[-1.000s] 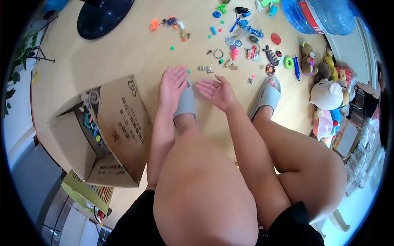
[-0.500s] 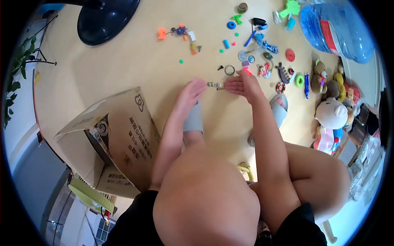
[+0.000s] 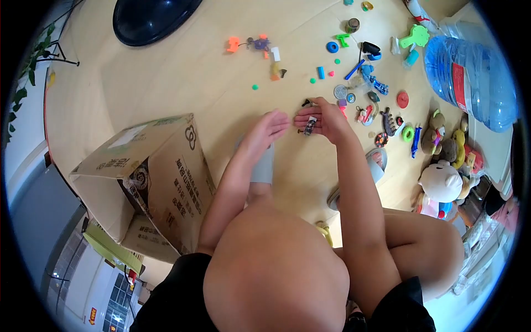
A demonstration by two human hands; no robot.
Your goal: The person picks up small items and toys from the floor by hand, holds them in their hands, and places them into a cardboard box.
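Note:
My left hand hovers over the pale floor, fingers stretched out and holding nothing. Facing it is my right hand, its palm turned up and fingers extended flat. A small dark and silvery trinket with a white patch shows against the right fingers. Its exact kind is too small to make out, and I cannot tell whether it rests on them. A small black piece lies just beyond the right fingertips. Right of that hand are a purple block and a red-and-white toy.
Many small toys spread across the floor ahead and right, including a red disc and a green ring. A large blue water bottle and plush toys line the right side. An open cardboard box stands left; a black round base is beyond.
The trinket was between the two hands and now appears over the right fingers. My right palm has turned more upward. The camera view has shifted, sliding the floor items rightward.

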